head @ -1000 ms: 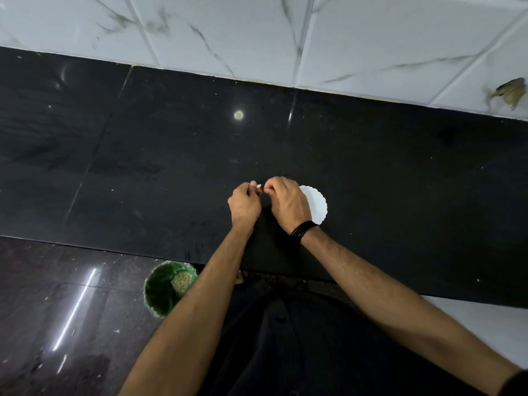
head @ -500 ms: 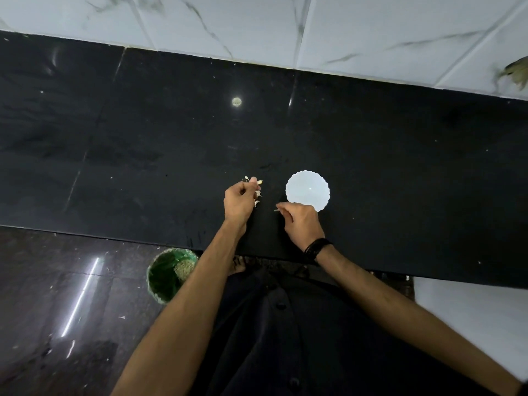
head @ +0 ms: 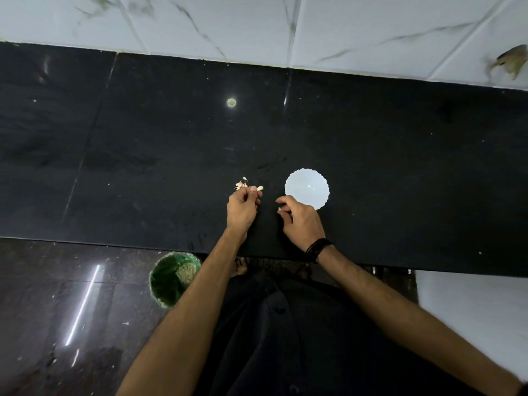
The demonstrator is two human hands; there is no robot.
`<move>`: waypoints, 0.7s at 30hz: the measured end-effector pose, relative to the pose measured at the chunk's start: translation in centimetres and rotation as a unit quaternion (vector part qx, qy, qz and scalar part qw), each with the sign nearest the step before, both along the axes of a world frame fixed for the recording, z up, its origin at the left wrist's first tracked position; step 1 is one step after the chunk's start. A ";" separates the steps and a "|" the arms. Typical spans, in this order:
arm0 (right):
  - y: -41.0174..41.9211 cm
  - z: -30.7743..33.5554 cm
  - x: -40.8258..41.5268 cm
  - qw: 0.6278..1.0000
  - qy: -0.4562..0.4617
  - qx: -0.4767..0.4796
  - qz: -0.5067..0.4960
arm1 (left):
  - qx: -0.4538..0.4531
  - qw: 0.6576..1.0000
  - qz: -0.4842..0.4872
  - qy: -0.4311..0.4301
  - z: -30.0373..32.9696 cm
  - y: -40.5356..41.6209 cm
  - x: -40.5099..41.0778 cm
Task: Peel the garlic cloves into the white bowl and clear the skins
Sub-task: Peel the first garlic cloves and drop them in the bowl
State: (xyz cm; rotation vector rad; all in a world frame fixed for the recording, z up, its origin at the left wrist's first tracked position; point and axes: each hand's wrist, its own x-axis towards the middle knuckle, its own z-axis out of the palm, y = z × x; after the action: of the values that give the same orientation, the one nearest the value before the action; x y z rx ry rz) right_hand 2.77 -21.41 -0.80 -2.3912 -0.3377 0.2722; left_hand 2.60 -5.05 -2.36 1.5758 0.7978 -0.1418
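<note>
A: Garlic cloves (head: 248, 185), where are they?
B: At the fingertips of the left hand (head: 242, 208), whose fingers curl around a small pale bunch with thin papery skins, over the black counter (head: 143, 155).
A: And the right hand (head: 300, 221)?
B: Its thumb and fingers pinch a tiny pale piece; I cannot tell if this is skin or clove. The hand is just beside the white bowl (head: 307, 188), at its near-left rim.
A: Is there room around?
B: Yes, the glossy stone counter is wide on both sides. Its front edge runs just behind the wrists, and marble-veined wall tiles (head: 257, 27) border the far edge.
A: What shape is the bowl?
B: Round, with a scalloped rim. A green bin (head: 168, 278) stands on the floor below the counter edge.
</note>
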 end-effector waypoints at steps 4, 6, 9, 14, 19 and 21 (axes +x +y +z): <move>-0.2 -0.5 -0.1 0.998 0.048 -0.043 0.017 | 0.007 1.000 -0.010 -0.009 0.1 -0.1 -0.1; -0.4 -0.9 -0.4 0.998 0.042 -0.042 0.015 | 0.001 1.000 -0.010 -0.012 0.1 -0.2 -0.2; -0.7 -1.2 -0.8 0.999 0.034 -0.041 0.005 | -0.007 1.000 -0.008 -0.013 0.0 -0.3 -0.3; -1.2 -1.9 -0.9 0.998 0.007 -0.055 0.015 | -0.006 1.000 -0.006 -0.004 -0.2 -0.5 -0.6; -1.4 -1.7 -1.7 0.999 0.001 -0.038 -0.005 | -0.003 1.000 -0.003 -0.003 -0.2 -0.7 -0.8; -1.2 -1.2 -1.5 0.998 -0.004 0.019 -0.053 | 0.007 1.000 -0.006 -0.005 -0.2 -0.8 -1.0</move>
State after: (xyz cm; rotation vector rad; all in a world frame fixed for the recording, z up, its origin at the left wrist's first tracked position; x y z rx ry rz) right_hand 1.29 -22.58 -2.01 -2.3640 -0.2160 0.2063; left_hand 1.65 -5.85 -2.53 1.5929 0.7821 -0.1378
